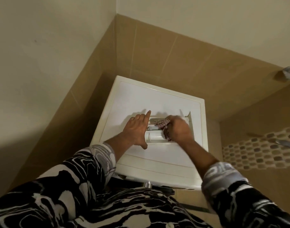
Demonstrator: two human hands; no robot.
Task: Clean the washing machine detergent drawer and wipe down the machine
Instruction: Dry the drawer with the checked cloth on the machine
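Detergent drawer (155, 136) lies on top of the washing machine (157, 99). Left hand (136, 129), fingers straight, braces flat against the drawer's left edge; right hand (179, 129), blurred, grasps a checked cloth (162, 125) inside the drawer's compartments. Best done with the drawer pinned firmly and the cloth worked into corners and along partitions in short strokes. Tiled wall (157, 55) rises behind the drawer.

- Washing machine (157, 99) top: rear half bare, open to a hand between the detergent drawer (155, 137) and the tiled wall (157, 55) behind.
- The drawer lies mid-top. The left hand (136, 129) is flat against its left end, and the right hand (180, 130) with a cloth (162, 125) fills its right part.
- Front strip bare between the forearms.
- Side wall (71, 112) near on the left, leaving a narrow gap.
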